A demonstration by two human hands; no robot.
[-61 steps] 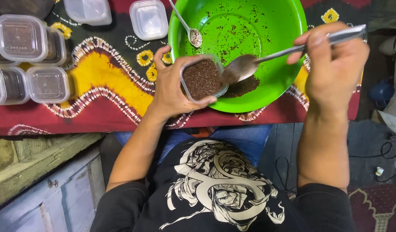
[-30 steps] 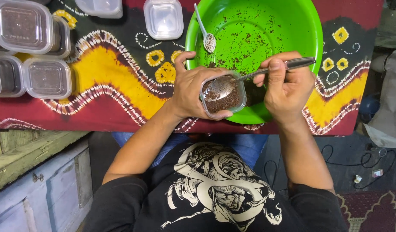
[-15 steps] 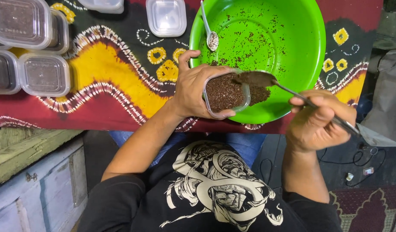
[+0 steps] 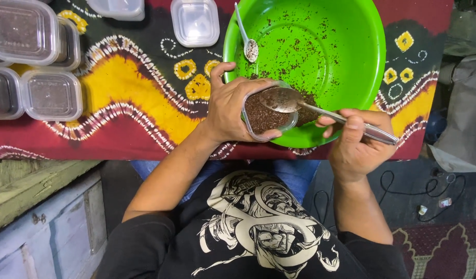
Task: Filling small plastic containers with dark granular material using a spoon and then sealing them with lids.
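**Spoon back over the tub**

Swung in from the right, the spoon (image 4: 284, 99) now rests over the small tub (image 4: 266, 114); left hand (image 4: 232, 106) fingers grip the tub at the green bowl's (image 4: 362, 77) rim; right hand (image 4: 359, 142) fingers pinch the handle; keeping it level should avoid spills.

Clear tub (image 4: 266, 118) of dark grounds, tilted; metal spoon (image 4: 300, 103) seemingly resting on top.

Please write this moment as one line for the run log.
left hand: holds small container of brown grains | right hand: holds spoon over it | green basin behind
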